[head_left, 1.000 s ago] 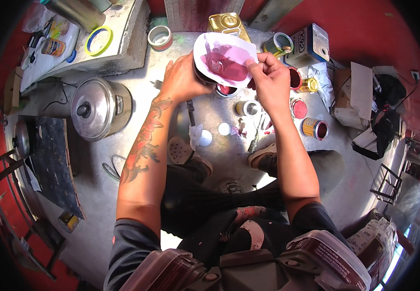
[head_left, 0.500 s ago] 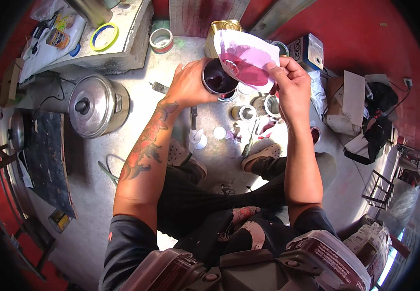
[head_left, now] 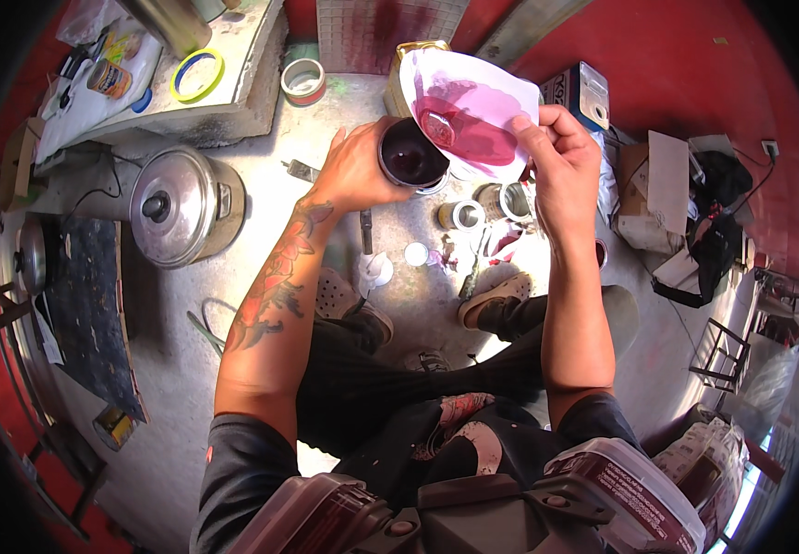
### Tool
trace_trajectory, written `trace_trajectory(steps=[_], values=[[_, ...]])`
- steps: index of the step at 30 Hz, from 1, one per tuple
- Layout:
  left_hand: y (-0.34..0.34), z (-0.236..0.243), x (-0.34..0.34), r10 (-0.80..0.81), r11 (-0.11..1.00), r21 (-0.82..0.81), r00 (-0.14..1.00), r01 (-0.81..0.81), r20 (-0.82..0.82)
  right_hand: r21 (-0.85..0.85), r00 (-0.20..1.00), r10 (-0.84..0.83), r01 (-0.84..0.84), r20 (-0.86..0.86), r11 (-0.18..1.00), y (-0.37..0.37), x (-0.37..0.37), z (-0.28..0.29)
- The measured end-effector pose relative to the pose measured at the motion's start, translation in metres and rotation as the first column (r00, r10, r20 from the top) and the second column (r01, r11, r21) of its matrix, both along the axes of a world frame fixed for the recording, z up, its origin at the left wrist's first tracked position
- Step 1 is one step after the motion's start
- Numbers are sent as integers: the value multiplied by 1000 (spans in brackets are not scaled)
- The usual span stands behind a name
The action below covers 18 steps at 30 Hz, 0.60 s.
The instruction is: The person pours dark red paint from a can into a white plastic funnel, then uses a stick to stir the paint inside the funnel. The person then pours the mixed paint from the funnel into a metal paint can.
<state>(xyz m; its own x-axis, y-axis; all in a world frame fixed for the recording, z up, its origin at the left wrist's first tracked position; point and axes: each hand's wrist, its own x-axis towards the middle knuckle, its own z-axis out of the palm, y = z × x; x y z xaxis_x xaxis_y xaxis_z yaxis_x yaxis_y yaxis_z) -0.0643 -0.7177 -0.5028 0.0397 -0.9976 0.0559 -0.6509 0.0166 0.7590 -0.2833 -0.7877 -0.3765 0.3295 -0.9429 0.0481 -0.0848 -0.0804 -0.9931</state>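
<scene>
My left hand (head_left: 353, 166) is wrapped around a metal cup (head_left: 403, 159) holding dark red liquid. The cup's rim meets the edge of a white paper paint strainer (head_left: 496, 83). Pinched between thumb and fingers, that strainer hangs from my right hand (head_left: 561, 157). Pink-purple wetness and a darker red patch stain its inside. Below the cup and strainer, only part of another can's rim (head_left: 434, 190) shows; the rest is hidden behind them. On the floor close by are two small open tins, one smaller (head_left: 461, 215) and one larger (head_left: 510, 200).
A lidded metal pot (head_left: 173, 208) stands at the left. Behind are an open can (head_left: 303, 81) and a concrete ledge (head_left: 242, 92) with a yellow ring (head_left: 198, 76). A brush (head_left: 366, 231) lies before my feet. Cardboard boxes (head_left: 663, 185) sit to the right.
The cup has shifted slightly left and down, its dark liquid more visible. The strainer has turned, showing more of its red-stained inside, and my right hand has moved slightly right.
</scene>
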Motion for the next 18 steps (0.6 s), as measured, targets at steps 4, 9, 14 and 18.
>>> trace_trajectory(steps=[4,9,14,18], values=[[1,0,0,1,1000,-18,1000,-1,4,-12,1000,-10,10,14,1000,4,-2,5],[2,6,0,-13,1000,-5,1000,13,6,-35,1000,-17,18,18,999,6,-4,8],[2,4,0,-13,1000,-19,1000,13,12,-40,999,-6,8,32,999,6,-6,5],[1,5,0,-15,1000,0,1000,15,10,-9,999,-7,7,42,1000,6,-5,-2]])
